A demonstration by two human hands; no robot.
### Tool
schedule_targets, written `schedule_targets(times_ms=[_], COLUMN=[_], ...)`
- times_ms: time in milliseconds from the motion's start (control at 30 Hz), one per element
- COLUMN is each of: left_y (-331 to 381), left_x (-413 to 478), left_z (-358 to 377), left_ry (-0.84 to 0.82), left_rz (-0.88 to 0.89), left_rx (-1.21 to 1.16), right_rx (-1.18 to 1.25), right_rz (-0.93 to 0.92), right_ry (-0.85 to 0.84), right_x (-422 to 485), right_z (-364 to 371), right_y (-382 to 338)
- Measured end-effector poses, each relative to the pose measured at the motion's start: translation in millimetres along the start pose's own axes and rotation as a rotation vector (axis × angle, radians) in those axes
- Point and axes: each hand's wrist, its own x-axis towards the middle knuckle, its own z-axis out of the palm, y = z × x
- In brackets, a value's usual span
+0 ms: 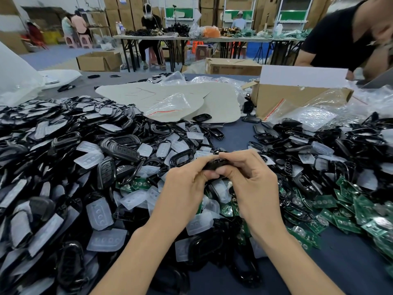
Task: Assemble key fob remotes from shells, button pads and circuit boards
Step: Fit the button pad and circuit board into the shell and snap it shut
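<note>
A black key fob (214, 162) is held above the table between both hands, mostly hidden by the fingers. My left hand (185, 184) grips its left end with curled fingers. My right hand (251, 177) pinches its right end, thumb on top. Black shells (121, 150) and translucent white button pads (98, 213) lie heaped on the left and under my arms. Green circuit boards (344, 218) with round metal contacts are piled on the right.
A cardboard box (297, 96) and clear plastic bags (170, 103) sit at the back of the blue table (236, 133). A person in a black shirt (340, 35) leans in at the far right. Other workers sit at tables behind.
</note>
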Motion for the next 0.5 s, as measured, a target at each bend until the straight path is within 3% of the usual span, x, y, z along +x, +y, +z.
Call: schedule_targets(times_ms=[200,367,500], left_y=[-6.9,-3.7,-0.6], left_x=[-0.3,-2.7,-2.1], left_z=[2.3,4.1,5.9], left_ry=[-0.034,0.032,0.083], left_rz=[-0.07,0.007,-0.048], left_rx=[-0.022,-0.008,-0.027], right_rx=[0.022,0.027,0.121], right_rz=[0.083,0.086,0.121], right_ry=[0.019,0.005,0.01], right_x=[0.5,0.6,3.0], right_z=[-0.1,-0.1,-1.6], right_y=[0.1,-1.3,0.4])
